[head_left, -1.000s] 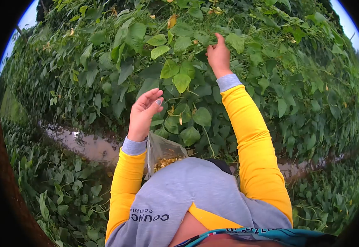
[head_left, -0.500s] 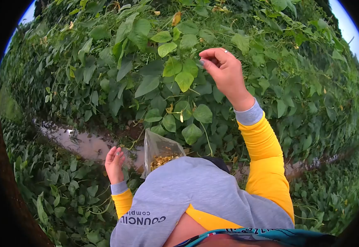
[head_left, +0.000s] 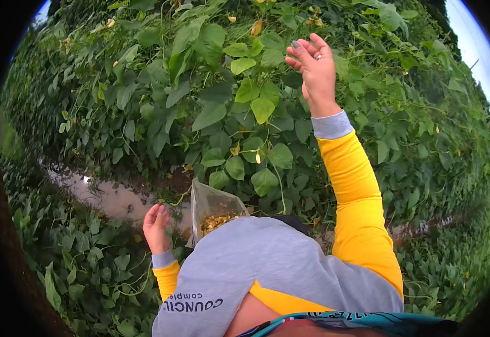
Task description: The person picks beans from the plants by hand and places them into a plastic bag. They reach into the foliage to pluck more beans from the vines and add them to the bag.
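Head view: The right hand (head_left: 316,73) is raised at the front of the vines (head_left: 312,126), beyond the yellow-green leaf (head_left: 262,109). Its fingers are loosely bent and parted, the thumb is up, and a ring is on one finger. No item shows in its grip; a small piece hidden by the fingers cannot be ruled out. The left hand (head_left: 156,227) is low, outside the left edge of the clear plastic bag (head_left: 207,196) and apart from it. Its fingers are drawn together and bent; whether they pinch something small cannot be determined.

Neither hand supports the bag. It sits against the front of the grey shirt (head_left: 267,247), which hides its lower right part; it is judged to be fastened or tucked at the waist, leaving both hands free. One upper corner stands up toward the vines. The raised position of the right hand is judged to suit the height of the growth.

The yellow-brown pieces (head_left: 217,223) lie loose in the lower part of the bag, by the shirt. They are small, irregular and dry-looking, seen partly through the film; their kind cannot be confirmed. On the vines, a pale flower or bud (head_left: 258,157) hangs among broad green leaves, and a withered orange-brown piece (head_left: 257,28) hangs near the top. Muddy water (head_left: 116,196) lies at the foot of the growth.
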Demonstrator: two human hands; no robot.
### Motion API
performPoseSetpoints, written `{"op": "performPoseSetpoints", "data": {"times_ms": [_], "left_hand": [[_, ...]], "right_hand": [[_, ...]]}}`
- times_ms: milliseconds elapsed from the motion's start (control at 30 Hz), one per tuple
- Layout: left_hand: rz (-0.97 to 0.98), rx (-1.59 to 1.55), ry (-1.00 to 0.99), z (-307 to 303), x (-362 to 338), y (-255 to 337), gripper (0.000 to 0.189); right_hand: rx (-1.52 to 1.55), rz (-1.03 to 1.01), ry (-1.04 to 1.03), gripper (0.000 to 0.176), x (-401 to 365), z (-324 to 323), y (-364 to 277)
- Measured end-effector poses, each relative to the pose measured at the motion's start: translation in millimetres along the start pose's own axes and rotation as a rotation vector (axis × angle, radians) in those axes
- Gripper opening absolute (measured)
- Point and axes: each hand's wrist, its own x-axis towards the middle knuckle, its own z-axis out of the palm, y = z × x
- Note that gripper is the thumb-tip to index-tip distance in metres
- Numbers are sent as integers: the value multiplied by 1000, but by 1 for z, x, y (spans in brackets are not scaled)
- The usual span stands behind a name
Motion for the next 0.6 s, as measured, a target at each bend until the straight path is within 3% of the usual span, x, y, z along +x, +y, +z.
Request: {"op": "performPoseSetpoints", "data": {"times_ms": [100,200,233,367,600], "left_hand": [[5,-25,22,-8,-3,-1,31],[-7,-15,44,-19,-8,0,32],[-11,-13,55,-24,-9,-1,33],[-40,-9,139,-35,-17,2,34],[-42,-5,151,-67,-18,-11,35]], "right_hand": [[-255,-227,223,70,71,-7,8],[-275,-190,217,62,109,-11,19],[-244,-190,228,45,115,-9,21],[-215,-188,228,19,119,-12,28],[-685,-264,55,26,106,-25,-12]]}}
